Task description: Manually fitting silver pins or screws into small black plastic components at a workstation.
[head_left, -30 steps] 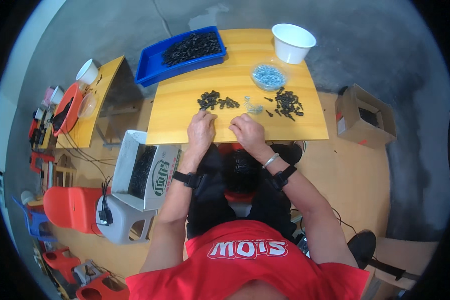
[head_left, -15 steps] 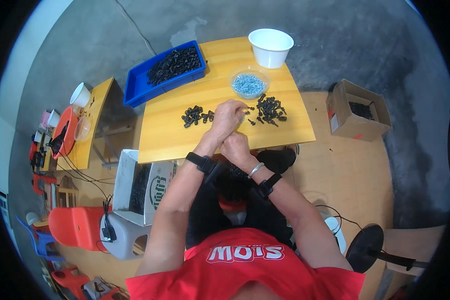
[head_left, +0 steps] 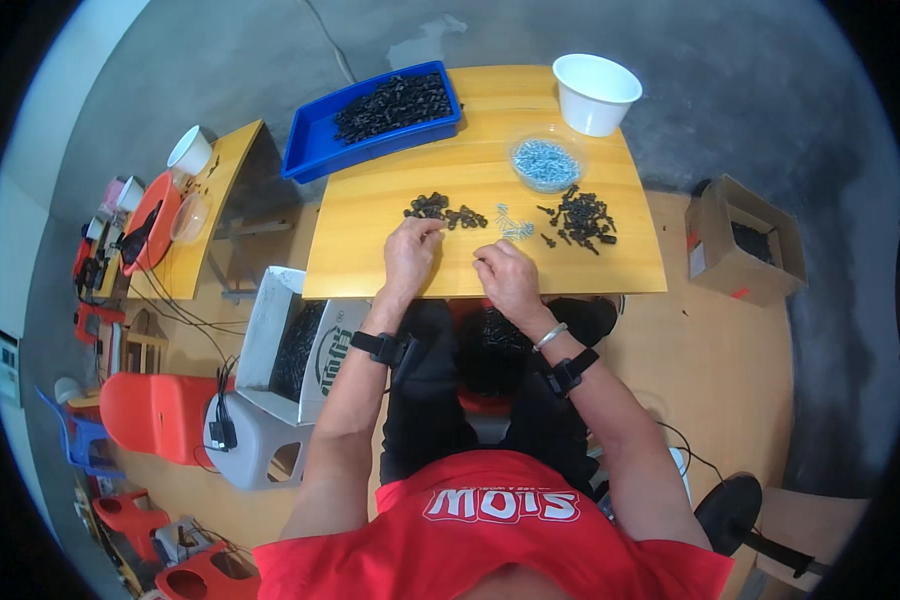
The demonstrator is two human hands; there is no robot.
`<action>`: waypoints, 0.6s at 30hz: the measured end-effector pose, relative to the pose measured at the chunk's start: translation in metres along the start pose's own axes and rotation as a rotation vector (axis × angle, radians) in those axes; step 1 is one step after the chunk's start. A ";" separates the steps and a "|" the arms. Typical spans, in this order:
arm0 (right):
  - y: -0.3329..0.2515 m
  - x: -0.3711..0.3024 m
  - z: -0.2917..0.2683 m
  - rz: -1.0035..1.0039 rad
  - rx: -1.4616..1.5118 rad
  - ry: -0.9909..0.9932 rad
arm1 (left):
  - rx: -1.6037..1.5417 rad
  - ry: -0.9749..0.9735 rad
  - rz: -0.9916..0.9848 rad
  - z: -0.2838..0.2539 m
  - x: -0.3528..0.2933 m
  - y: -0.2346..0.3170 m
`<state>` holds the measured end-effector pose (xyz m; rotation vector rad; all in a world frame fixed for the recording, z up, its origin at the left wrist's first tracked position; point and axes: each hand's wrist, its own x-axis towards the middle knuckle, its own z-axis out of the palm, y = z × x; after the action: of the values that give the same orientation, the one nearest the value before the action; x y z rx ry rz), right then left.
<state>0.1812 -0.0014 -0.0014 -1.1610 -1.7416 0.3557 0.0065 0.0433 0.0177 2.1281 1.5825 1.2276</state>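
Observation:
My left hand [head_left: 413,256] is over the table's near part, fingers drawn together with their tips beside the left pile of small black parts [head_left: 463,218]. Whether a part is between those fingertips is too small to see. To its right, my right hand [head_left: 510,276] is closed, thumb and fingers curled together; what it holds, if anything, is hidden. Beyond the right hand lie loose silvery screws [head_left: 513,229]. A second pile, of black screw-like pieces [head_left: 583,220], is to their right. Behind it stands a clear round bowl of silvery screws [head_left: 546,164].
A blue tray of black parts [head_left: 315,148] occupies the table's [head_left: 370,272] far left; a white tub [head_left: 595,95] stands far right. Below the table's left edge is an open carton [head_left: 261,340]. Another cardboard box [head_left: 740,275] sits on the floor at right.
My hands were crossed, the left over the right near the screws; now they are apart. My left hand has moved back beside the left black pile. Loose screws between the piles are uncovered.

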 end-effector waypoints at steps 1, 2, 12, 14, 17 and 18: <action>0.000 0.000 0.001 0.007 -0.005 -0.010 | 0.027 -0.013 -0.009 0.000 -0.003 -0.002; 0.000 -0.001 0.000 0.017 -0.005 -0.024 | 0.043 -0.019 0.007 0.000 -0.004 0.000; -0.003 0.001 0.002 0.056 -0.006 -0.073 | 0.220 -0.095 -0.048 0.008 -0.005 0.013; -0.001 0.003 -0.001 0.079 0.035 -0.104 | 0.164 -0.076 -0.022 0.010 -0.010 0.012; 0.004 0.005 0.000 0.067 0.035 -0.117 | 0.101 -0.058 -0.002 0.011 -0.018 0.011; 0.003 0.004 0.001 0.067 0.038 -0.118 | 0.091 -0.059 -0.007 0.011 -0.020 0.012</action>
<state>0.1818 0.0041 -0.0015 -1.1935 -1.7928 0.5041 0.0210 0.0245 0.0081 2.1895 1.6493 1.1006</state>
